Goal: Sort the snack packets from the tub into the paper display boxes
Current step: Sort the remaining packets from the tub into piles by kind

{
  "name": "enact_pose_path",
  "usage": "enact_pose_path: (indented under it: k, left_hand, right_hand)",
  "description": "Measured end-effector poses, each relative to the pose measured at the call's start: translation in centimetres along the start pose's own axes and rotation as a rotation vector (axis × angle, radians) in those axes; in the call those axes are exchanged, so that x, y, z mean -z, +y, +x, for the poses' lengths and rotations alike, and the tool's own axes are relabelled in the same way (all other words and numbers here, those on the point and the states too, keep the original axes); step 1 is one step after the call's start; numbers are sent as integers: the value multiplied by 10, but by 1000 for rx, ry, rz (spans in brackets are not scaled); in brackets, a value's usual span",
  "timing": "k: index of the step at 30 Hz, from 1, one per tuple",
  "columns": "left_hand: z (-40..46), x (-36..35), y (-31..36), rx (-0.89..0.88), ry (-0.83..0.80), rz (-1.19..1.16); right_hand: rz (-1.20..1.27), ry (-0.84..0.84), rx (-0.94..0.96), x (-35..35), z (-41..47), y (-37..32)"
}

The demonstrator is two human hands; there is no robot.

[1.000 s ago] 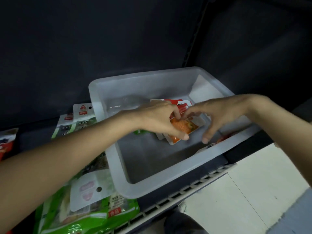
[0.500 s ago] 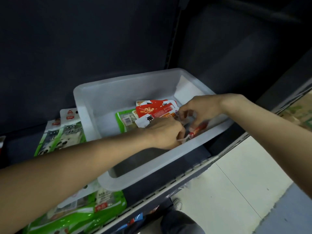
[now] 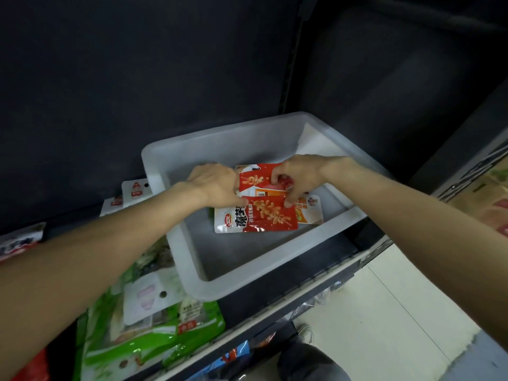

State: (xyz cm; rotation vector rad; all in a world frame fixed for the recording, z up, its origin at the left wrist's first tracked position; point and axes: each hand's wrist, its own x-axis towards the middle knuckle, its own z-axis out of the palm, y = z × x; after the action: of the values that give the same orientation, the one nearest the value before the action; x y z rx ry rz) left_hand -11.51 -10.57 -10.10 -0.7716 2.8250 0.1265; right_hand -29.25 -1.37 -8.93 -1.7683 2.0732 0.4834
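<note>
A person's two hands reach into a translucent white plastic tub (image 3: 275, 273) that sits on a dark shop shelf (image 3: 324, 281). Half a second ago the hands were bunched over a loose heap near the tub's right wall; now they have drawn the red packets toward the middle and squared them into a stack, which suggests gathering one kind before lifting it out. The left hand (image 3: 217, 185), fingers curled, holds the stack's left edge. The right hand (image 3: 298, 176) pinches the top edge of the upper red packet (image 3: 254, 178). A lower red packet (image 3: 257, 217) lies flat on the tub floor, its long axis running left to right, white end at left. An orange packet (image 3: 308, 211) peeks out beside it. No paper display boxes are in view. Green bags (image 3: 154, 328) lie left of the tub.
</note>
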Motion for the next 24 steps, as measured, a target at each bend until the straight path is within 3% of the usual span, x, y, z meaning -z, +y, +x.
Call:
enact_pose_path:
  k: [3,7,12,14,18,21,24]
  left_hand:
    - [6,-4,21,-123,-25,115]
    - [12,-8,43,-103,-95,153]
    - [2,16,28,-37,192,45]
    - [-15,28,19,-22,280,-111]
    - [-75,44,3,45,534,-740]
    - [-124,36,-11,97,651,-1067]
    - [-173,18,-24,162,700,-1258]
  right_hand:
    - [-6,-26,-9,-2,2,-7]
    - [-13,46,-45,-7,0,-9]
    - [95,343,-58,2,-28,-9]
    - [301,537,-46,4,-45,-17]
    - [1069,863,-15,5,-79,-63]
    - [1314,801,90,6,-99,-118]
    - [1295,686,196,-3,-101,-185]
